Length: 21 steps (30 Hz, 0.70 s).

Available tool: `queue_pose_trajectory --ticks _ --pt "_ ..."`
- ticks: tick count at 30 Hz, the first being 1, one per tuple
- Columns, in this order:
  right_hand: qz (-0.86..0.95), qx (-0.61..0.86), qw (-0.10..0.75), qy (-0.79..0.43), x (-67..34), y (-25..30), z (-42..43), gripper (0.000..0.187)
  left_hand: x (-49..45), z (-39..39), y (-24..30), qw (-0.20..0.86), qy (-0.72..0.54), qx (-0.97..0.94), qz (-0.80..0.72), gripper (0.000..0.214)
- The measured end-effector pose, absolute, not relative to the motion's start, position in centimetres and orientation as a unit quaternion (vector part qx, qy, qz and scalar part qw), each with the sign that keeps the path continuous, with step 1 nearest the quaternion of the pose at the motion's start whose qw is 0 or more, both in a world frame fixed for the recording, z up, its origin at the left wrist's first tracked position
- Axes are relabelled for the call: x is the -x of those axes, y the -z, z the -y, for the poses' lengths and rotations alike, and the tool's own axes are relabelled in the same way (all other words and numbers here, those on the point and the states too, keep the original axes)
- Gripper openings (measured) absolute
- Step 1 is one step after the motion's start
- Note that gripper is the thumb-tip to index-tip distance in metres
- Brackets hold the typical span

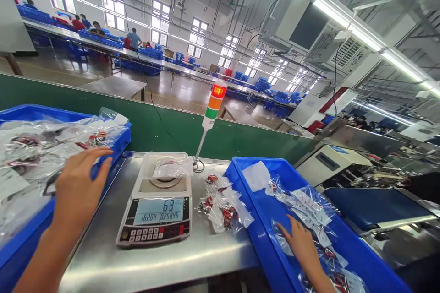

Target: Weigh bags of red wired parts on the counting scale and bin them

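Several clr bags (309,207) in bin (259,208), beside R fingers (294,226)

The left tray (125,139) and right tray (240,208) are showing solid blue. The bags (225,206) are presenting clear film, white paper (216,218) and red-and-black contents (228,214). The lamp (213,103) is displaying red, orange and green bands above white. The scale (154,192) is combining white housing with a black panel (131,213) and dark digits (168,206) on pale blue. The partition (165,130) is showing green; the bench (144,265), silver-grey.
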State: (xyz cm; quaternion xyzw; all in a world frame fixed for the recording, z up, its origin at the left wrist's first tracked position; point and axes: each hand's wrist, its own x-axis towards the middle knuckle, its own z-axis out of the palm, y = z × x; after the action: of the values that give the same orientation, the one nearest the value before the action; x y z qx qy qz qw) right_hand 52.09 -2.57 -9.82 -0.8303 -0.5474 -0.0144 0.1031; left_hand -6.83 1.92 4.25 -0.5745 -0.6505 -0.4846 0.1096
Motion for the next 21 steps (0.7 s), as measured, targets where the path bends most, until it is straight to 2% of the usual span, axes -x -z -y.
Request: queue_pose_trajectory --ticks 3,6,9,15,17,19,21 --pt "0.523 0.852 -0.011 -0.022 -55.1 14.3 5.4 0.059 2.8 -2.1 -3.2 0.014 0.478 0.662 0.578 0.032" --pt "0.541 0.84 -0.041 0.018 -54.5 15.8 7.0 0.059 -0.2 -2.6 -2.5 -0.044 0.467 0.705 0.533 0.033" --pt "0.572 0.818 -0.054 0.017 -53.5 14.0 7.0 0.061 -2.0 -3.5 -2.3 -0.06 0.455 0.722 0.517 0.035" --pt "0.531 0.847 -0.004 -0.018 -53.9 8.3 6.7 0.057 -4.7 -5.9 -0.9 -0.066 0.386 0.782 0.485 0.025" --pt "0.505 0.863 0.025 -0.016 -54.1 6.4 7.1 0.058 -5.9 -6.6 0.1 -0.062 0.387 0.782 0.485 0.029" --pt "0.498 0.865 0.067 0.012 -53.7 4.4 7.7 0.059 -7.1 -7.3 1.1 -0.057 0.4 0.768 0.497 0.039" --pt "0.515 0.844 0.135 0.059 -52.2 2.4 7.9 0.058 -8.1 -8.0 1.9 -0.054 0.423 0.742 0.517 0.037"
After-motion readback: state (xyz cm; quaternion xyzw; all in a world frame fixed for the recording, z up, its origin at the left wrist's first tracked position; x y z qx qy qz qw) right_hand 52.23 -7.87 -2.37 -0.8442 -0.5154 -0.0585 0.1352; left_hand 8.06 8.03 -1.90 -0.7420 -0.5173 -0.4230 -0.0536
